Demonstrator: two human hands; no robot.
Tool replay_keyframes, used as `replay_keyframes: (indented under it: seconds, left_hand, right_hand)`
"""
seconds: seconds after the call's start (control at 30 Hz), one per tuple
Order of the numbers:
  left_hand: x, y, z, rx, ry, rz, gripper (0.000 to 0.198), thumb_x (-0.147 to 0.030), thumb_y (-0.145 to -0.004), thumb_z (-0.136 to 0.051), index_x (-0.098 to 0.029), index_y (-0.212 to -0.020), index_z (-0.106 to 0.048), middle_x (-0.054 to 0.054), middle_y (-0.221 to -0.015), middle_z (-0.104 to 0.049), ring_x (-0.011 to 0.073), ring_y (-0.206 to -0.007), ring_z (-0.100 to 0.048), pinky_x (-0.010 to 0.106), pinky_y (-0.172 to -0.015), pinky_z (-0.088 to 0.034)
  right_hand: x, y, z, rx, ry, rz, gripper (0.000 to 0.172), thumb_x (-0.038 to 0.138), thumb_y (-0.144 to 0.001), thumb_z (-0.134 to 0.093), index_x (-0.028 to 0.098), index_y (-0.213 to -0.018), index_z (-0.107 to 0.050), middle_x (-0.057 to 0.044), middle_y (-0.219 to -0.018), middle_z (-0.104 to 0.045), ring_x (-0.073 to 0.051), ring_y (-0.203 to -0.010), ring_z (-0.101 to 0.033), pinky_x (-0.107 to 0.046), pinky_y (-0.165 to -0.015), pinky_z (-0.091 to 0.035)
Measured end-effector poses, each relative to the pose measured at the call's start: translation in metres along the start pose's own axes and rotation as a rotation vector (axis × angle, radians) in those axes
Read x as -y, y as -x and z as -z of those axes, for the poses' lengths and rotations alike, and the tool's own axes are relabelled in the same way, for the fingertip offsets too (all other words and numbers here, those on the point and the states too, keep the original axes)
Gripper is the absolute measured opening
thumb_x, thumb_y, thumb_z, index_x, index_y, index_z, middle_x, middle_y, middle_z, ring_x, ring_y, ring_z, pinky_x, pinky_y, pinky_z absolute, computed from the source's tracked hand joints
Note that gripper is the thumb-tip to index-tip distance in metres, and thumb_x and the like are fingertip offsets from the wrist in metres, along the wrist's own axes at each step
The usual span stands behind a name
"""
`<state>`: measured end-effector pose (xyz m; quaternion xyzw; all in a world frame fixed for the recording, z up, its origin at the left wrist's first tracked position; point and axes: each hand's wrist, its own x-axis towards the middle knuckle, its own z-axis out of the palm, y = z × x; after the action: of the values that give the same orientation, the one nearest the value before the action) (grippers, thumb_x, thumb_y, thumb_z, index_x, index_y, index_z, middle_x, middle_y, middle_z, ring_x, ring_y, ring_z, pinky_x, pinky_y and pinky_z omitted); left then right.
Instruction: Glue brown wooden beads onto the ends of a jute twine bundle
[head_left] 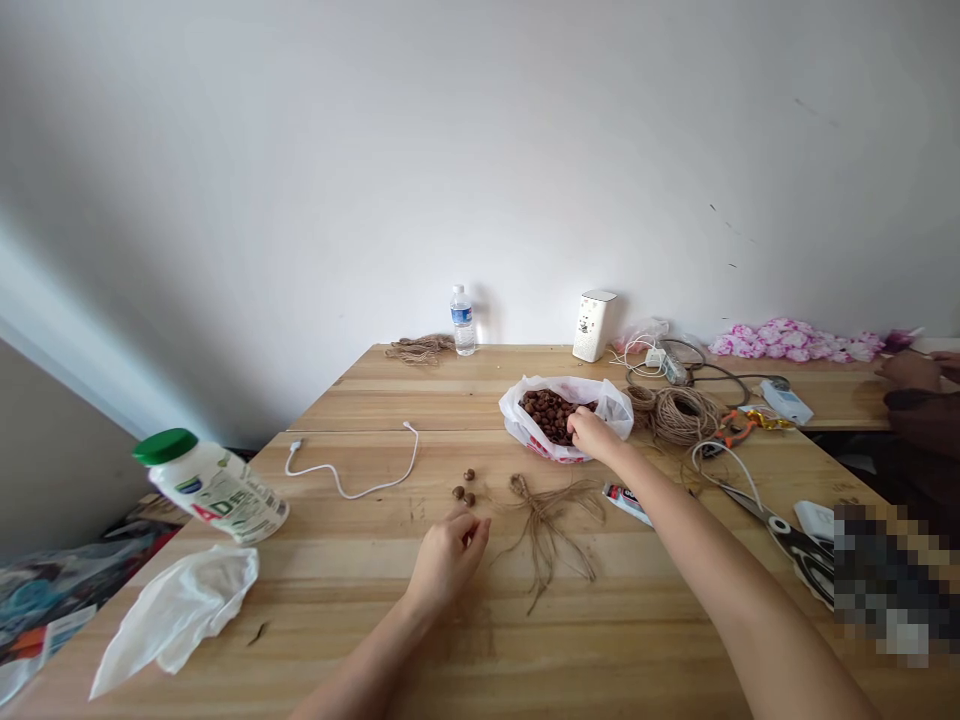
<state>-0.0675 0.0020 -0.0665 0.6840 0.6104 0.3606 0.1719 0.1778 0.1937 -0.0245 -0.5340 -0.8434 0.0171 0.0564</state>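
A white plastic bag (pixel 619 408) stands with its top spread wide, full of brown nut-like pieces (pixel 551 415) whose exact kind I cannot tell. My right hand (pixel 589 432) reaches over its near rim, fingers curled down among the pieces, the fingertips hidden. My left hand (pixel 448 552) rests on the table with its fingers curled in; whatever they hold, if anything, is out of sight. Just beyond it lie three loose brown pieces (pixel 469 499). To its right is a knotted bundle of thin twine strands (pixel 544 520).
At left stand a green-capped bottle (pixel 225 495), a white plastic sheet (pixel 184 605) and a white cable (pixel 337 480). A tube (pixel 628 503), twine coil (pixel 682 415), pliers (pixel 739 430) and scissors (pixel 802 550) lie at right. A water bottle (pixel 463 325) is behind; another person's hand (pixel 909 370) shows far right.
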Motion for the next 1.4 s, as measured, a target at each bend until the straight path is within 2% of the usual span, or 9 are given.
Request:
replay_keyframes:
  seconds: [0.33,0.6,0.73,0.83,0.93,1.0,1.07,1.2,1.4]
  left_hand:
    - [0.000,-0.001,0.001,0.001,0.002,-0.010,0.036,-0.032,-0.084,-0.041,-0.018,-0.051,-0.041,-0.001,-0.058,-0.045,0.0100,-0.054,-0.043,0.021,-0.053,-0.030]
    - [-0.001,-0.001,0.002,-0.016,0.013,-0.018,0.037,-0.032,-0.083,-0.042,-0.018,-0.050,-0.046,0.000,-0.057,-0.047,0.0110,-0.053,-0.045,0.022,-0.053,-0.032]
    - [0.003,-0.004,0.002,-0.075,0.149,0.047,0.024,-0.031,-0.082,-0.044,-0.018,-0.076,-0.063,0.006,-0.077,-0.061,0.0164,-0.070,-0.056,0.026,-0.066,-0.041]
    - [0.001,-0.004,0.004,-0.093,0.372,0.186,0.029,-0.035,-0.080,-0.049,-0.017,-0.098,-0.062,0.008,-0.087,-0.063,0.0189,-0.075,-0.057,0.031,-0.070,-0.043]
    - [-0.013,0.001,0.008,0.132,0.826,0.353,0.035,-0.037,-0.079,-0.051,-0.014,-0.105,-0.058,0.008,-0.084,-0.063,0.0164,-0.064,-0.057,0.031,-0.061,-0.044]
    - [-0.025,0.007,0.010,0.383,1.215,0.418,0.032,-0.029,-0.078,-0.054,-0.014,-0.105,-0.057,0.011,-0.092,-0.064,0.0190,-0.077,-0.061,0.034,-0.071,-0.045]
    - [-0.036,0.013,0.010,0.596,1.485,0.471,0.028,-0.013,-0.070,-0.054,-0.013,-0.098,-0.060,0.010,-0.091,-0.066,0.0206,-0.085,-0.061,0.035,-0.079,-0.044]
    - [-0.045,0.022,0.003,0.680,1.689,0.567,0.034,0.000,-0.057,-0.047,-0.011,-0.084,-0.064,0.008,-0.085,-0.067,0.0207,-0.086,-0.062,0.036,-0.084,-0.042]
    - [-0.044,0.026,-0.008,0.786,1.735,0.594,0.039,0.002,-0.060,-0.045,-0.009,-0.092,-0.064,0.010,-0.087,-0.066,0.0203,-0.088,-0.062,0.039,-0.092,-0.038]
  right_hand:
    - [0.008,-0.003,0.008,0.151,0.096,-0.029,0.016,0.009,-0.081,-0.050,0.009,-0.086,-0.066,-0.013,-0.089,-0.065,-0.021,-0.083,-0.060,-0.029,-0.071,-0.042]
    - [0.010,-0.002,0.008,0.051,0.071,-0.043,0.021,0.012,-0.084,-0.047,0.015,-0.087,-0.067,-0.012,-0.090,-0.064,-0.022,-0.085,-0.060,-0.026,-0.068,-0.040]
    - [0.012,-0.002,0.021,-0.061,0.017,-0.055,0.027,0.008,-0.085,-0.042,0.013,-0.096,-0.065,-0.014,-0.101,-0.060,-0.022,-0.088,-0.058,-0.028,-0.072,-0.040]
    - [0.032,0.014,0.032,-0.122,-0.042,0.004,0.029,0.007,-0.087,-0.039,0.013,-0.103,-0.062,-0.013,-0.104,-0.058,-0.020,-0.094,-0.056,-0.028,-0.079,-0.041]
    - [0.075,0.054,0.033,-0.108,-0.165,0.289,0.026,0.009,-0.088,-0.042,0.017,-0.107,-0.058,-0.007,-0.101,-0.058,-0.014,-0.090,-0.056,-0.023,-0.078,-0.042]
    - [0.108,0.090,0.027,-0.007,-0.185,0.537,0.025,0.009,-0.088,-0.041,0.018,-0.107,-0.055,-0.005,-0.099,-0.058,-0.014,-0.081,-0.057,-0.023,-0.070,-0.044]
    - [0.136,0.121,0.021,0.041,-0.079,0.575,0.019,0.011,-0.087,-0.042,0.013,-0.101,-0.054,-0.009,-0.098,-0.057,-0.015,-0.073,-0.057,-0.026,-0.064,-0.046]
    - [0.153,0.151,0.015,0.044,-0.049,0.551,0.025,0.006,-0.086,-0.038,0.012,-0.108,-0.049,-0.015,-0.116,-0.052,-0.021,-0.090,-0.057,-0.033,-0.076,-0.048]
    - [0.128,0.157,0.022,0.112,-0.367,0.595,0.041,0.007,-0.081,-0.045,0.014,-0.122,-0.042,-0.016,-0.134,-0.040,-0.024,-0.119,-0.043,-0.039,-0.096,-0.039]
